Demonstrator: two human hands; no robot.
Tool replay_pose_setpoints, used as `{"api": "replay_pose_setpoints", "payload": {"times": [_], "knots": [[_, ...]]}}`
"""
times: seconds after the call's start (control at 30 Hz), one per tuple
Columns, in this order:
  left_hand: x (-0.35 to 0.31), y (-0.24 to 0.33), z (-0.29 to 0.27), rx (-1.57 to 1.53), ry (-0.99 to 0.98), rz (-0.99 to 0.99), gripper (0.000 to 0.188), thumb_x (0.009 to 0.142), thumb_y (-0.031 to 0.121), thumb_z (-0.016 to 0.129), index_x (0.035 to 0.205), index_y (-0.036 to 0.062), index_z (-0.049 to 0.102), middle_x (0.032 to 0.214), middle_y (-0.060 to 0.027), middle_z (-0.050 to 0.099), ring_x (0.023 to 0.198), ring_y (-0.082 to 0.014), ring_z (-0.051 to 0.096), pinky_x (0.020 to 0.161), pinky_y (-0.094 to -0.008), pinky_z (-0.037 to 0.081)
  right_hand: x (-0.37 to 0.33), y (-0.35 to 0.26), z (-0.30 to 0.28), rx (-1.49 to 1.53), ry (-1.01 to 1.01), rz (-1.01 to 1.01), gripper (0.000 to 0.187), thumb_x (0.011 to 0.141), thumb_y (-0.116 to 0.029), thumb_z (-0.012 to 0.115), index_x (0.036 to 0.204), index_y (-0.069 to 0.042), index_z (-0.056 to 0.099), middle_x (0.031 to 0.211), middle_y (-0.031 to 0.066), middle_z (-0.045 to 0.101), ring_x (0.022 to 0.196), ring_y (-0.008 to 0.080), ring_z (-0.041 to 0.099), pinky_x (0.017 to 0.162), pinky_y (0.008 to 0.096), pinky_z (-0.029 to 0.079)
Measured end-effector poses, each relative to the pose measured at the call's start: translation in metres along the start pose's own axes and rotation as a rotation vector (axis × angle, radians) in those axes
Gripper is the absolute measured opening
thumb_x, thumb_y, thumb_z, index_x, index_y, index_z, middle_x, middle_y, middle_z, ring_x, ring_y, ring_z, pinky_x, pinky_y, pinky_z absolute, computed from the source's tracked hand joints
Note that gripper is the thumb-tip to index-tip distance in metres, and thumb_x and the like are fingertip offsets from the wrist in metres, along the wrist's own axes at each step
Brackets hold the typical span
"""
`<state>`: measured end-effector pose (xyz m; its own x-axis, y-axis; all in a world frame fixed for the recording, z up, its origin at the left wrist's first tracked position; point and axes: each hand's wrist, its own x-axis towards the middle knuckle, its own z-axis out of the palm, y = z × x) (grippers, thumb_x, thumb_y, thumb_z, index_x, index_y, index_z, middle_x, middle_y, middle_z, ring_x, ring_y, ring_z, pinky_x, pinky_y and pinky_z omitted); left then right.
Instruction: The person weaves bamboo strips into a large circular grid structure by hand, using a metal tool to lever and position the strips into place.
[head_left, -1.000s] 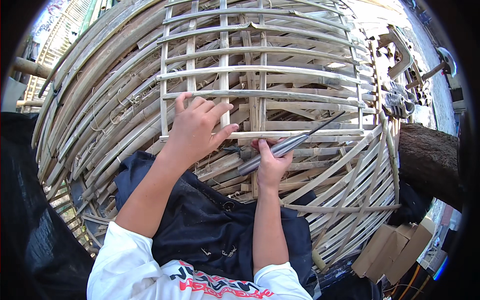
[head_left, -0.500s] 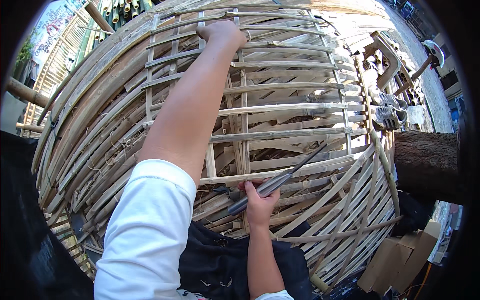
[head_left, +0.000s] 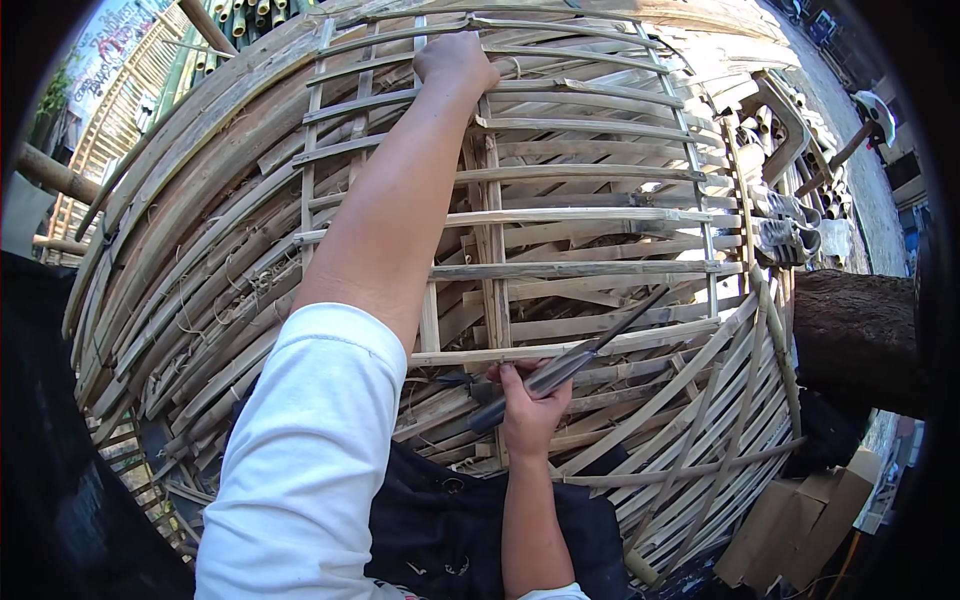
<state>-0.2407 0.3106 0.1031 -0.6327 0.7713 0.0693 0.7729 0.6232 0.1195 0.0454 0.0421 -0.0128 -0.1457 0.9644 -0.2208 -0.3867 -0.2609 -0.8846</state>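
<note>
A lattice of split bamboo slats (head_left: 590, 217) spans the middle of the view, its long crosswise strips joined to thinner uprights. Stretched to the far side of it, my left hand (head_left: 455, 62) is closed round the frame near a far slat; my own hand hides its fingertips. At the near edge, my right hand (head_left: 533, 415) holds a long knife-like tool (head_left: 560, 370) with a grey tubular handle and a narrow dark blade pointing up and to the right. The thumb and fingers of that hand also touch the nearest slat.
Heaped bamboo strips (head_left: 200, 270) lie beneath and left of the lattice. To the right are a pair of shoes (head_left: 785, 240), a thick log (head_left: 855, 340) and a cardboard box (head_left: 795, 525). Cut bamboo poles (head_left: 255, 18) stand at the far left.
The lattice has shifted slightly to the right, along with both hands and the tool. Each hand keeps its grip.
</note>
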Motion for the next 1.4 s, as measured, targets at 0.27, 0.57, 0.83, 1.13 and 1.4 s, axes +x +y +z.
{"api": "replay_pose_setpoints", "payload": {"times": [0.27,0.57,0.83,1.13,1.4], "knots": [[0.001,-0.011,0.006,-0.029,0.051,0.030,0.055,0.080,0.048,0.072,0.116,0.0067,0.071,0.119,-0.0150,0.071,0.111,-0.0292,0.069,0.092,-0.0447,0.056,0.000,0.011,-0.002,0.043,0.026,0.035,0.032,0.088,0.011,0.064,0.106,-0.004,0.043,0.096,0.0131,0.064,0.083,0.0253,0.071,0.079,0.0390,0.060],[0.014,-0.012,0.016,0.010,0.082,0.141,0.047,0.077,0.033,0.074,0.117,0.0067,0.070,0.120,-0.0152,0.070,0.114,-0.0293,0.067,0.095,-0.0391,0.056,0.006,0.011,-0.008,0.080,0.059,0.031,0.036,0.089,0.012,0.063,0.112,-0.005,0.040,0.099,0.0137,0.061,0.084,0.0276,0.071,0.082,0.0426,0.061],[0.011,-0.022,0.020,-0.001,0.179,0.214,0.088,0.077,0.080,0.059,0.117,0.0019,0.070,0.119,-0.0236,0.068,0.113,-0.0364,0.065,0.098,-0.0425,0.052,0.007,0.013,-0.006,0.068,0.050,0.031,0.036,0.089,0.011,0.064,0.111,-0.005,0.042,0.095,0.0139,0.064,0.079,0.0284,0.071,0.076,0.0452,0.062],[-0.019,-0.022,-0.001,0.014,0.277,0.332,0.073,0.085,0.068,0.060,0.115,0.0014,0.067,0.104,-0.0243,0.071,0.102,-0.0383,0.068,0.090,-0.0492,0.054,0.008,0.008,-0.003,0.057,0.065,0.061,0.036,0.088,0.013,0.063,0.109,-0.005,0.040,0.095,0.0174,0.065,0.082,0.0280,0.072,0.080,0.0436,0.062],[-0.300,-0.045,-0.024,-0.099,-0.296,0.833,0.031,0.080,0.024,0.072,0.098,0.0009,0.062,0.089,-0.0116,0.062,0.092,-0.0278,0.062,0.086,-0.0400,0.044,0.009,0.010,-0.012,0.029,0.050,-0.014,0.037,0.087,0.012,0.064,0.109,-0.004,0.040,0.095,0.0169,0.065,0.082,0.0274,0.072,0.077,0.0400,0.062]]}}
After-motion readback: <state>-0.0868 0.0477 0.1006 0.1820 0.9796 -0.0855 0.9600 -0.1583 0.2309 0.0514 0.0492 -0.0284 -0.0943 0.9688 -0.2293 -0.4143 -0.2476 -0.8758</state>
